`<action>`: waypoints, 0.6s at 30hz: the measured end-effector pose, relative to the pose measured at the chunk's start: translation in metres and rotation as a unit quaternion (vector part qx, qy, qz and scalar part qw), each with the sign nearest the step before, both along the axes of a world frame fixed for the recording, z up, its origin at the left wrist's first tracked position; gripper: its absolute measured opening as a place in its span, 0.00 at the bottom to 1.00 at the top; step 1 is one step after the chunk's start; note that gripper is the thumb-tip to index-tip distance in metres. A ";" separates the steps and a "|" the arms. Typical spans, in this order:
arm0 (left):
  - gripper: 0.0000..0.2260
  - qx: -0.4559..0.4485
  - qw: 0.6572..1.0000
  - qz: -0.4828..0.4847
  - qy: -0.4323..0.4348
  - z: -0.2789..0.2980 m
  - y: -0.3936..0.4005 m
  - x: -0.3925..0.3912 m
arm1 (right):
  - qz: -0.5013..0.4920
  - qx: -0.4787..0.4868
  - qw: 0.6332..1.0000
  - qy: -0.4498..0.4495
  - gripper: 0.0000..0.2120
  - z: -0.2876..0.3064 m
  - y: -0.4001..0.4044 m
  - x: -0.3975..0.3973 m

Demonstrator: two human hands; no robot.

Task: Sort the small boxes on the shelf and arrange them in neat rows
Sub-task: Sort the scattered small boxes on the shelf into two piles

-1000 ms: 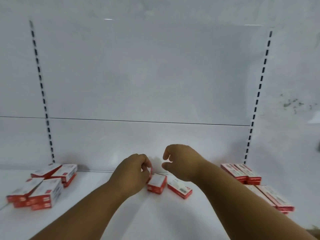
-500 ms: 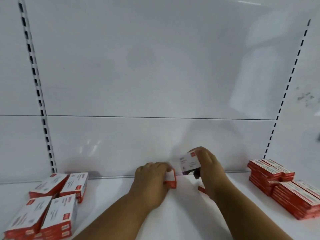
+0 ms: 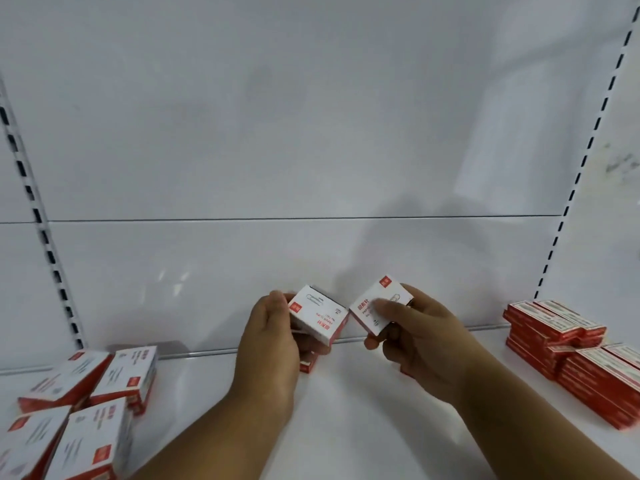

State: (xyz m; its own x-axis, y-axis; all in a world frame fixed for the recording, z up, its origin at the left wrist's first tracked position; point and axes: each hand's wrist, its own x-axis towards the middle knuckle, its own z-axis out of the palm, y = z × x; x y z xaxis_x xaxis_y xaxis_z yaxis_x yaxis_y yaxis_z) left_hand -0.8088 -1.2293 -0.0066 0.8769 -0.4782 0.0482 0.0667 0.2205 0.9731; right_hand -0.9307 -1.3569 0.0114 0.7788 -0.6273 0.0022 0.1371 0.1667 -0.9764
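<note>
Above the shelf, near its back edge, the left hand grips one box, fingers curled round its left end; the right hand pinches a second box, thumb on its top face; the two boxes almost touch; a left pile and right stacks lie on the shelf.

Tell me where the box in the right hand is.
In the head view, the box sits right of centre, pinched in the right hand above the shelf, beside the left hand's box.
</note>
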 end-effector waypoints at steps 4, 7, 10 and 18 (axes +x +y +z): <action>0.07 0.016 0.998 -0.057 -0.001 -0.006 -0.001 0.000 | -0.016 -0.006 1.000 0.021 0.18 -0.002 -0.002 0.006; 0.14 0.026 0.997 -0.072 -0.015 -0.006 0.003 -0.004 | -0.003 0.000 0.999 0.036 0.16 -0.003 -0.001 0.006; 0.17 0.036 0.997 -0.051 -0.051 0.000 0.006 -0.009 | 0.022 -0.004 0.999 0.025 0.12 -0.007 -0.003 0.008; 0.11 0.099 0.980 0.065 -0.161 0.032 0.039 -0.015 | 0.014 -0.077 0.997 0.027 0.17 0.003 0.021 0.001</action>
